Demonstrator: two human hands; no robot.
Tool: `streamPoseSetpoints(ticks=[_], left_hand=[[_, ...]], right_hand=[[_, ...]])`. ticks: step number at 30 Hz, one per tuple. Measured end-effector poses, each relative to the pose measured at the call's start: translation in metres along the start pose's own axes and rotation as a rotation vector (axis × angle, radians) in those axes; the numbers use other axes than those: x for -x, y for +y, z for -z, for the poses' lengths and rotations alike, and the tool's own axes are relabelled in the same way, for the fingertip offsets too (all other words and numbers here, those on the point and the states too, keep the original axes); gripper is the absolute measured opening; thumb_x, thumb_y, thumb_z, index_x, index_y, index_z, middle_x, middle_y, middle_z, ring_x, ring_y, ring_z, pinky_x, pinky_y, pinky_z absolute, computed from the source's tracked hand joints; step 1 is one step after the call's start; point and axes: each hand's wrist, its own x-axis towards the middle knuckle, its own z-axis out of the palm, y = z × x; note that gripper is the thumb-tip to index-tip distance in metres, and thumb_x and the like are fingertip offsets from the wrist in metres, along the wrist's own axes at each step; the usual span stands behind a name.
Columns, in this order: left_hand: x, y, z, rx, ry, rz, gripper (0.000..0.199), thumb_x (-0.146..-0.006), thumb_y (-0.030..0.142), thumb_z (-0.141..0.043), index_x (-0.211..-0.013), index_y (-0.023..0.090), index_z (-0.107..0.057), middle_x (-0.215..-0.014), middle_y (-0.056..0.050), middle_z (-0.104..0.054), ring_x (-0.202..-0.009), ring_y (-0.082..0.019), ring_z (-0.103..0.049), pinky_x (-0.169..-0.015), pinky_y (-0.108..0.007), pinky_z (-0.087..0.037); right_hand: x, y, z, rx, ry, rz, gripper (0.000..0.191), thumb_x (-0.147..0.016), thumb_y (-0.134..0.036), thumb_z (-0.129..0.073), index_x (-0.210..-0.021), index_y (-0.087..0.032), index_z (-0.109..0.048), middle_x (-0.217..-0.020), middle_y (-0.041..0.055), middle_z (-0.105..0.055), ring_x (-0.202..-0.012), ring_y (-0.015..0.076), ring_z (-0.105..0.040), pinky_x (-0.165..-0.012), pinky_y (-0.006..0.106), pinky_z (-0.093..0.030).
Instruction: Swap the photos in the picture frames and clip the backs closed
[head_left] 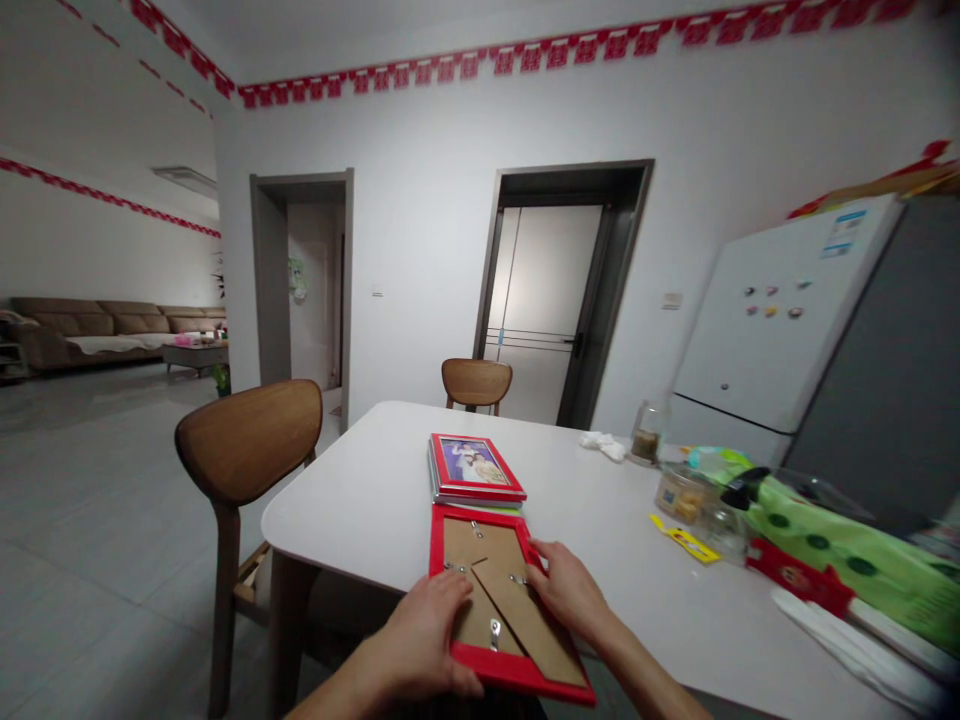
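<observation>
A red photo frame (517,663) lies back side up at the near edge of the white table, showing a brown backing board (469,550) with metal clips and a slanted stand flap. My left hand (431,635) grips its left side, fingers over the backing and thumb at the lower red border. My right hand (566,590) holds the right side, fingers on the border and backing. Just beyond it sits a stack of frames (480,490); the top one is red and holds a picture of people.
The white table (360,490) carries a glass jar (646,435), tissue (602,445), a yellow packet (686,540), a plastic tub (681,492) and a green bag (847,545) on the right. Wooden chairs (251,440) stand at the left and far side.
</observation>
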Motion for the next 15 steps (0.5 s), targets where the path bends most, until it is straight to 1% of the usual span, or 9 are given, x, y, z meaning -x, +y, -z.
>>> streamPoseSetpoints(ticks=[2,4,6,9,12,15], left_hand=[[-0.005,-0.008,0.003,0.096,0.071,0.096,0.082,-0.052,0.039,-0.067,-0.121,0.010,-0.035,-0.129,-0.013,-0.035,-0.116,-0.025,-0.034,-0.096,-0.032,-0.027],[-0.010,-0.014,0.007,0.140,0.143,0.149,0.071,-0.057,0.035,-0.064,-0.119,0.010,-0.038,-0.124,-0.012,-0.042,-0.111,-0.023,-0.040,-0.092,-0.029,-0.031],[-0.014,-0.017,0.010,0.146,0.162,0.146,0.058,-0.058,0.027,-0.062,-0.112,0.013,-0.043,-0.114,-0.007,-0.051,-0.102,-0.021,-0.047,-0.086,-0.026,-0.035],[-0.016,-0.018,0.010,0.139,0.169,0.133,0.047,-0.058,0.020,-0.059,-0.104,0.016,-0.048,-0.106,-0.004,-0.055,-0.097,-0.019,-0.050,-0.083,-0.024,-0.037],[-0.014,-0.016,0.009,0.129,0.187,0.130,0.045,-0.059,0.017,-0.056,-0.103,0.017,-0.049,-0.106,-0.003,-0.054,-0.098,-0.019,-0.048,-0.085,-0.024,-0.035],[-0.013,-0.016,0.007,0.120,0.195,0.137,0.048,-0.058,0.017,-0.055,-0.106,0.017,-0.047,-0.110,-0.003,-0.052,-0.100,-0.019,-0.047,-0.087,-0.024,-0.034]], right_hand=[[0.002,0.002,0.001,-0.024,-0.010,0.066,0.034,-0.066,-0.020,-0.042,-0.095,-0.017,-0.060,-0.104,0.0073,-0.057,-0.094,0.0146,-0.052,-0.079,0.021,-0.036],[0.004,0.003,0.000,-0.033,-0.023,0.091,0.030,-0.062,-0.017,-0.045,-0.086,-0.018,-0.063,-0.104,0.0056,-0.056,-0.093,0.0137,-0.052,-0.080,0.019,-0.035],[0.003,0.003,-0.002,-0.031,-0.017,0.083,0.026,-0.063,-0.017,-0.045,-0.079,-0.018,-0.065,-0.098,0.0059,-0.057,-0.088,0.0144,-0.054,-0.078,0.020,-0.036],[0.000,0.002,-0.006,-0.019,0.010,0.056,0.024,-0.066,-0.019,-0.044,-0.077,-0.017,-0.065,-0.092,0.0066,-0.058,-0.084,0.0152,-0.055,-0.076,0.021,-0.037],[-0.001,0.000,-0.008,-0.002,0.043,0.034,0.026,-0.070,-0.021,-0.042,-0.081,-0.016,-0.065,-0.090,0.0076,-0.058,-0.082,0.0158,-0.055,-0.074,0.022,-0.037],[0.001,-0.003,-0.009,0.016,0.060,0.020,0.027,-0.072,-0.021,-0.042,-0.086,-0.016,-0.064,-0.091,0.0087,-0.058,-0.079,0.0167,-0.055,-0.072,0.024,-0.038]])
